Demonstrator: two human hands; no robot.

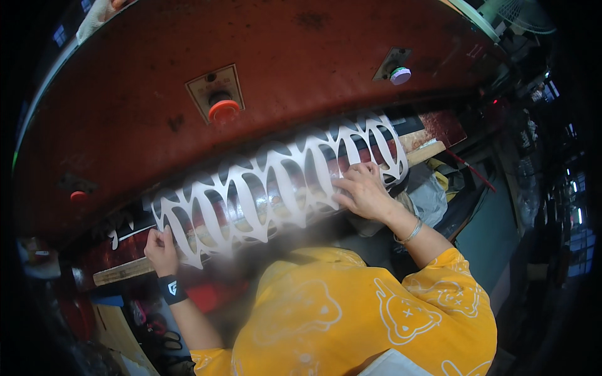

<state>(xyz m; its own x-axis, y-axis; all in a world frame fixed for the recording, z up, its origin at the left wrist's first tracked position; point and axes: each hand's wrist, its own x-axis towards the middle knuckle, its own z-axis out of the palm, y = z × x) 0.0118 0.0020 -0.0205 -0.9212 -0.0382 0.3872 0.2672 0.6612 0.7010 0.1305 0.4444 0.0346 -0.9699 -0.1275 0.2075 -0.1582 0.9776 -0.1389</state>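
A wide clear sheet (287,194) with a row of white curved shapes lies bowed along the front of a red machine. At its left end, my left hand (162,252) pinches the edge between thumb and fingers, a black band around its wrist. Toward the right end, my right hand (365,193) rests on the sheet's near side, fingers apart and slightly bent, with a bangle at the wrist. The sheet's far edge runs in under the machine's red front (301,69). Blur softens its near edge.
A red push button (224,111) and a pale one (400,76) stick out from the machine front. Below runs a wooden strip (123,272). Scissors (170,339) lie at lower left, plastic bags (428,191) at right. Another person's gloved hand (94,22) touches the machine's far-left top.
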